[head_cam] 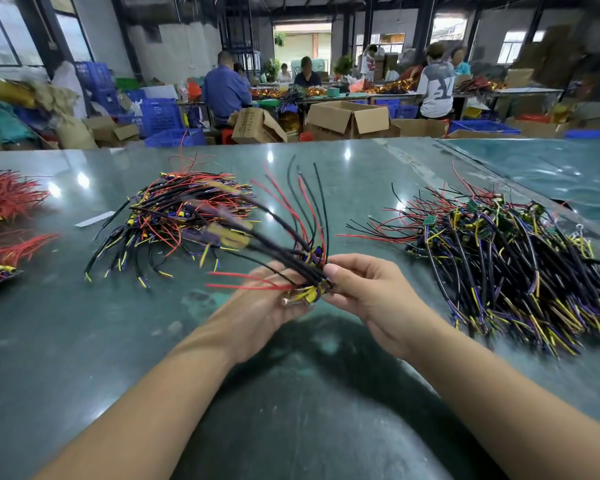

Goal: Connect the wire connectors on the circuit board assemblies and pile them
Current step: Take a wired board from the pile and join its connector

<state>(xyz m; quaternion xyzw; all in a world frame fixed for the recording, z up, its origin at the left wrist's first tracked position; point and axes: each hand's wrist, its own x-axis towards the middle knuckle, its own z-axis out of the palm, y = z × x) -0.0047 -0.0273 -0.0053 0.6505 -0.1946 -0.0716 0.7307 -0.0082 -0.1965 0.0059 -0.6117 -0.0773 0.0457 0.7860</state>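
We hold one bundle of wired assemblies point(309, 268) above the table point(84, 341) between our two hands: the left hand point(267, 299) cradles it from below with curled fingers, and the right hand point(364, 289) pinches its base. Two piles of wired assemblies lie on the table: one pile point(184, 216) far left of the hands, the other point(506, 261) to the right. Two bunches of red wires point(7, 195) sit at the left edge.

Green table point(66, 327), wire piles point(499, 258)
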